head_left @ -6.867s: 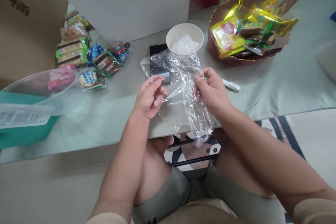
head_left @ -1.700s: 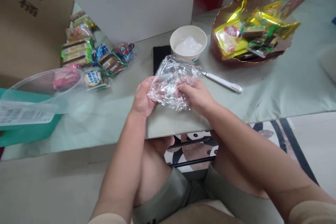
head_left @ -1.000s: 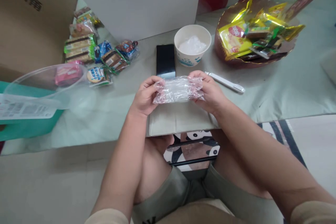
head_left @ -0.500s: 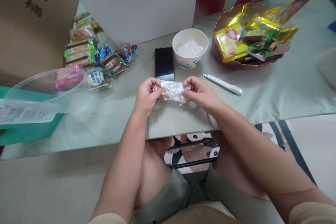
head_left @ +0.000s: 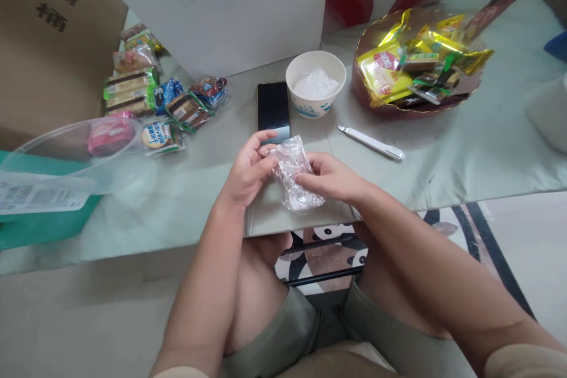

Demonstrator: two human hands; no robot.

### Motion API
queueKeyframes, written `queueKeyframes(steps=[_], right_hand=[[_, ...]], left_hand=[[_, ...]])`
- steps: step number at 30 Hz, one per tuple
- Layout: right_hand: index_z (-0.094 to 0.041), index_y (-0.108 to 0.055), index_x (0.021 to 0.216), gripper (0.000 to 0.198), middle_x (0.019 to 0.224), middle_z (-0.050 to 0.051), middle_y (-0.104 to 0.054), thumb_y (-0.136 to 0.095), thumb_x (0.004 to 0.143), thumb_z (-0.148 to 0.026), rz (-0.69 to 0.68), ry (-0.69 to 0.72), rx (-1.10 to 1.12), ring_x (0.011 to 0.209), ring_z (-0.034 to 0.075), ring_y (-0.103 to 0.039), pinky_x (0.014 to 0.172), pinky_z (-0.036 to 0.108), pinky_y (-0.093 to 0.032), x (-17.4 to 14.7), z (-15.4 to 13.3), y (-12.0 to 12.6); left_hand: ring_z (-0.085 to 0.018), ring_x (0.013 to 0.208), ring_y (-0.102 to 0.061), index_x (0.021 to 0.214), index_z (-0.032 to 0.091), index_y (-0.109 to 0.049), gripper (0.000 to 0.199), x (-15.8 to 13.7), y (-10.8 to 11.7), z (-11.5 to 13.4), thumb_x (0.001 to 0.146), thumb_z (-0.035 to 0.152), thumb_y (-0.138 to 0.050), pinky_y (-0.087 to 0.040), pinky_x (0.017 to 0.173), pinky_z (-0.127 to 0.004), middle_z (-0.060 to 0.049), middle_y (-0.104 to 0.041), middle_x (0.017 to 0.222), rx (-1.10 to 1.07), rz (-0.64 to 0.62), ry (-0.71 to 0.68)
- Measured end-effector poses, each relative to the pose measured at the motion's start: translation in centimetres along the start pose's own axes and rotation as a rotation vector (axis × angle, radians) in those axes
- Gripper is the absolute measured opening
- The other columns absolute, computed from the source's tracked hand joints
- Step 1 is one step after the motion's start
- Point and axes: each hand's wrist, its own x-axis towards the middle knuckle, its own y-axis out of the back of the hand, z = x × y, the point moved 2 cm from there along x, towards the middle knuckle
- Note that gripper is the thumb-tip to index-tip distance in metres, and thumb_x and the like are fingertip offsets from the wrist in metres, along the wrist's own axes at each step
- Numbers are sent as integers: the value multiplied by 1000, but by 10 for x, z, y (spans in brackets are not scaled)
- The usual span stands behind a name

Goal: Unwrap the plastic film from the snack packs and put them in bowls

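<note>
A crinkled, clear plastic bundle (head_left: 297, 180) is held between both hands just above the table's near edge. It looks like folded clear film or a plastic bag; I cannot tell which. My left hand (head_left: 251, 170) pinches its upper left corner between thumb and fingers. On its right side, my right hand (head_left: 330, 176) grips it, the thumb lying on top and the fingers behind. A black phone (head_left: 273, 105) lies flat just beyond my left fingertips. Beside the phone stands a paper bowl (head_left: 313, 107) with crumpled clear plastic inside. A white utility knife (head_left: 371, 143) rests right of my right hand.
A brown gold-rimmed basket (head_left: 372, 107) of wrapped snacks stands at the back right. Several packaged snacks (head_left: 130, 88) lie at the left, near a clear plastic lid or bowl (head_left: 128, 168) and a green container (head_left: 53, 230). Large boxes (head_left: 212, 6) line the back.
The plastic bundle has turned from lying sideways to upright and come slightly nearer to me. My right hand has shifted lower along its side.
</note>
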Motion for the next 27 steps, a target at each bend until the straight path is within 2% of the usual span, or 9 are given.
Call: queueKeyframes(steps=[3, 7, 10, 12, 16, 19, 22, 25, 27], right_hand=[[-20, -60, 95, 29, 75, -3, -59, -71, 75, -38, 124, 54, 55, 65, 11, -49, 60, 25, -39, 1, 2, 2], [-23, -58, 103, 37, 75, -4, -59, -74, 74, -38, 169, 49, 109, 63, 11, -51, 58, 25, -40, 4, 6, 0], [-25, -55, 98, 34, 71, -6, -56, -75, 74, -39, 196, 61, 182, 58, 10, -48, 54, 24, -37, 4, 4, -3], [-25, -54, 94, 31, 66, -7, -54, -74, 74, -39, 200, 73, 257, 54, 10, -45, 52, 23, -35, 4, 0, -5], [-23, -54, 80, 22, 60, -6, -48, -69, 68, -35, 231, 28, 387, 50, 9, -41, 49, 23, -31, 4, -5, -5], [-22, -54, 72, 23, 60, -3, -47, -62, 68, -43, 279, -2, 409, 53, 11, -44, 51, 25, -34, 6, -3, -3], [-22, -52, 72, 32, 61, -4, -47, -62, 72, -53, 344, -7, 324, 55, 11, -45, 53, 25, -37, 8, 2, -1], [-23, -51, 89, 39, 66, -7, -52, -76, 66, -41, 430, 3, 208, 58, 10, -46, 56, 23, -35, 9, 4, -1], [-23, -51, 97, 46, 74, -6, -58, -79, 64, -38, 412, -7, 160, 63, 11, -49, 61, 24, -38, 9, 3, -2]], left_hand=[[-13, 67, -64, 105, 19, -67, 50, -2, -2, -6, 64, 35, -89, -50, 59, -22, -2, -69, 83, 34, -47, 86], [-11, 56, -57, 94, 17, -70, 31, 1, -3, -14, 71, 33, -84, -48, 56, -23, 1, -65, 68, 165, -38, 110], [-10, 55, -55, 94, 21, -71, 29, 3, -5, -13, 69, 29, -84, -46, 54, -21, 2, -65, 68, 119, 10, 22], [-9, 54, -52, 88, 22, -71, 26, 2, -7, -7, 66, 27, -85, -43, 52, -20, 3, -63, 68, 68, 36, -42], [-9, 50, -44, 74, 21, -69, 14, 0, -11, 0, 68, 31, -77, -36, 46, -22, 2, -57, 64, 6, 26, -59], [-12, 56, -49, 68, 19, -69, 25, 2, -9, -2, 74, 43, -70, -38, 50, -25, -2, -59, 67, 48, 6, -81], [-11, 56, -45, 71, 18, -66, 31, 6, -5, -8, 77, 48, -70, -36, 52, -25, 0, -55, 65, 185, 32, -90], [-11, 60, -49, 82, 20, -62, 25, 9, -6, -13, 71, 35, -78, -39, 57, -24, 2, -58, 72, 252, 80, -89], [-12, 67, -54, 87, 20, -61, 26, 11, -8, -12, 69, 29, -78, -44, 63, -24, 0, -62, 82, 236, 110, -136]])
